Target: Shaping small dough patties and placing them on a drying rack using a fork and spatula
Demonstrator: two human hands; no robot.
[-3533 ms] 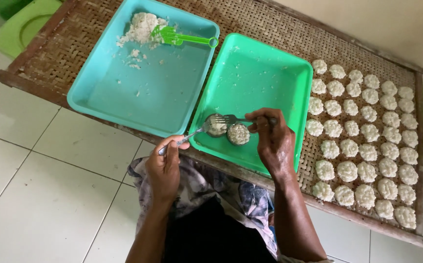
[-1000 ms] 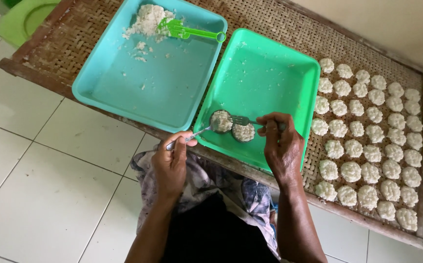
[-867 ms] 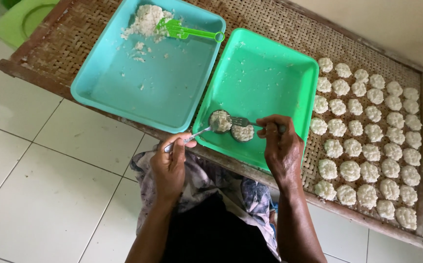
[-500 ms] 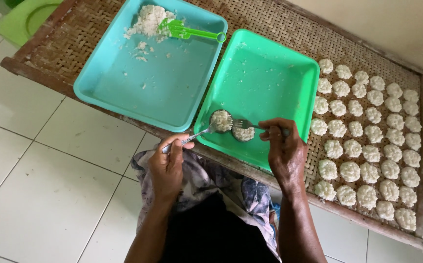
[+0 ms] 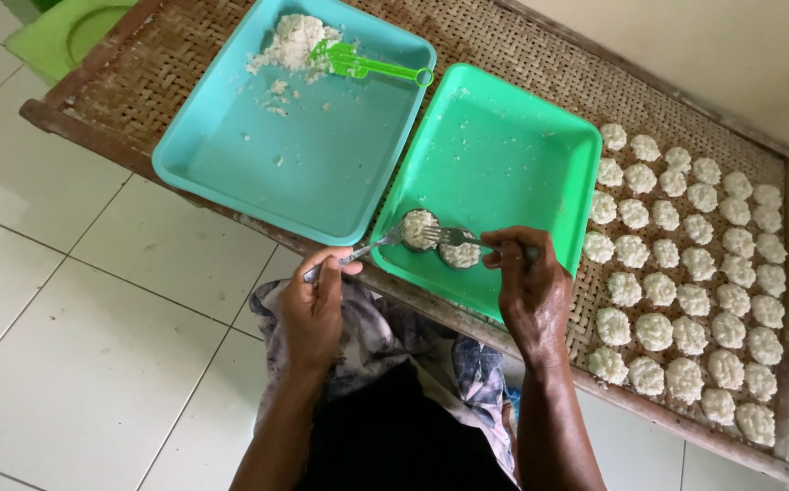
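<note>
Two forks are held over the green tray (image 5: 503, 155): one in the left hand (image 5: 314, 305), one in the right hand (image 5: 526, 282). Since a moment ago, the rice lump (image 5: 419, 227) has barely been moved. Both fork handles are hidden by clenched fingers.

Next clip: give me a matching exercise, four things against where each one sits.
Things:
1. green scoop
2. rice pile
3. round rice cakes
4. two filled moulds

Places:
A. in rows on the woven rack
B. far corner of the blue tray
C. near edge of the green tray
D. in the blue tray, head against the pile, handle toward the green tray

Pairs: 1-D, 2-B, 3-A, 4-C
</note>
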